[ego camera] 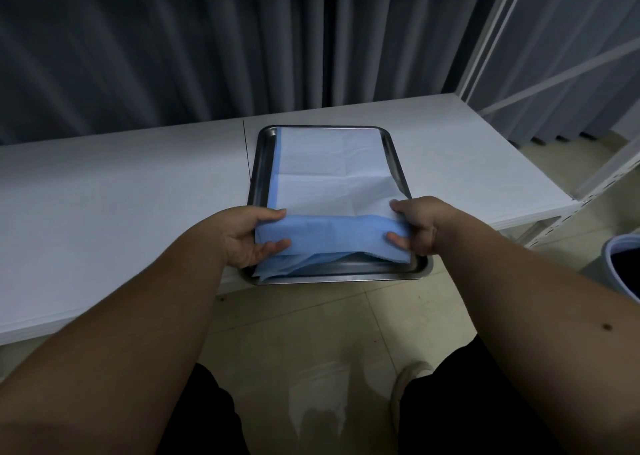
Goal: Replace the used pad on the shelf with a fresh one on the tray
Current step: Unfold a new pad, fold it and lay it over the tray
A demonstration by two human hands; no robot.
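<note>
Gripping one pad (329, 174), white on top and blue beneath, both hands pinch its folded near edge: left hand (247, 238), right hand (417, 227). Pad lies in one steel tray (394, 158) on a white shelf (121, 191). Grey curtains (173, 39) far; tiled floor (311, 333) near.

Tray (260, 163) sits on the shelf (121, 184) at its near edge, right of centre, with the near rim overhanging the floor (311, 333). Pad (329, 170) lies in the tray, its near end folded back and held at the left corner by the left hand (247, 238), at the right corner by the right hand (417, 226). Curtain (173, 46) hangs behind the shelf; rack frame (588, 184) stands at its right end, with a bin (620, 264) on the floor nearer than the frame.
</note>
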